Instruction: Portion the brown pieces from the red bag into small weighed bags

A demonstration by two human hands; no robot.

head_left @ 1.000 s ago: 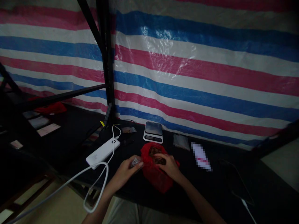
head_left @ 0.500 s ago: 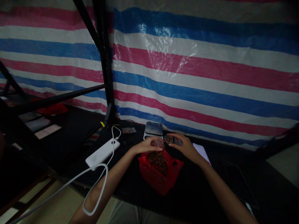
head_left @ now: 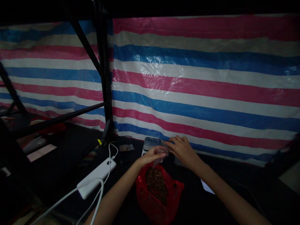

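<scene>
Two hands, left [head_left: 151, 154] and right [head_left: 184, 152], hold a clear bag [head_left: 160, 155] slanting down-left.

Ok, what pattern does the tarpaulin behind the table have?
Horizontal pink, white and blue stripes on the woven tarpaulin; the head view shows it best.

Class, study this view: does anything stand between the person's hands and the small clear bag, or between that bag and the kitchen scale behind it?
Nothing visible does. The left hand pinches the small clear bag, the right hand is right at its upper edge, and the kitchen scale lies just beyond, with no object between.
</scene>
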